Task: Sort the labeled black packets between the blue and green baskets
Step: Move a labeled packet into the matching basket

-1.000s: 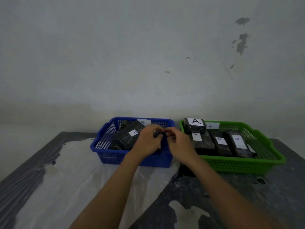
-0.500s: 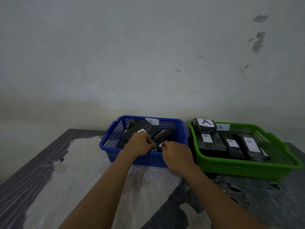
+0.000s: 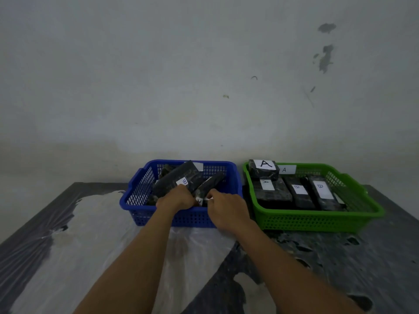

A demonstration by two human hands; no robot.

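The blue basket [image 3: 136, 193] stands left of the green basket [image 3: 317, 217] on the table. Both my hands reach over the blue basket's near rim. My left hand [image 3: 178, 199] and my right hand [image 3: 226, 208] hold the near end of a narrow black packet [image 3: 212, 182], which leans tilted inside with a white label by my fingers. My fingertips are hidden. Beside it leans a larger black packet labeled B [image 3: 176, 180]. In the green basket lie a packet with a big A [image 3: 263, 171], another A packet [image 3: 273, 192] and two B packets [image 3: 299, 194] [image 3: 323, 193].
Each basket has a white paper tag on its back wall: the blue basket's tag [image 3: 199, 166] and the green basket's tag [image 3: 287, 169], marked A. The dark table [image 3: 362, 257] carries a crumpled clear plastic sheet [image 3: 79, 241] on the left. A wall stands close behind.
My hands, which held the narrow packet together above the blue basket's rim, have lowered it into the basket, where it now leans against the other packets.
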